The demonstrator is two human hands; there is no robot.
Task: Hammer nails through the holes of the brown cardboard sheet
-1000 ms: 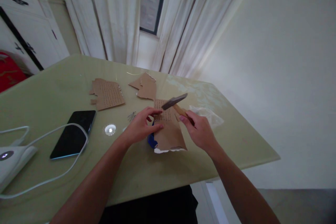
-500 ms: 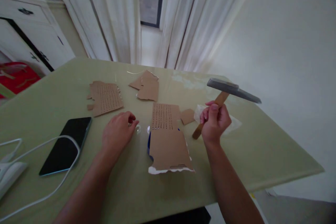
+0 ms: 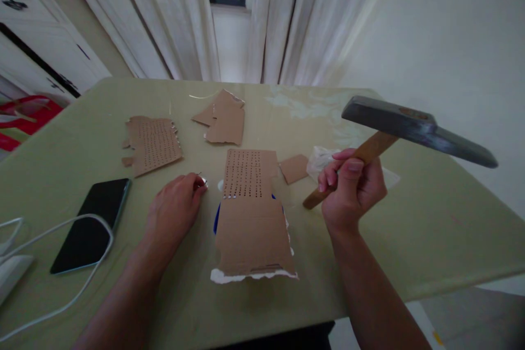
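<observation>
The right hand (image 3: 353,186) grips a raised hammer (image 3: 406,131); the left hand (image 3: 174,209) pinches small nails (image 3: 202,180) beside perforated cardboard (image 3: 250,213).

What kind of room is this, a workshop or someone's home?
Most likely a home: white curtains hang behind a green table, a white cabinet stands at the left, and a phone lies by a cable.

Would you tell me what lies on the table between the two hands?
In the head view, a punched cardboard sheet lies between the left hand and the right hand, which holds a hammer.
</observation>
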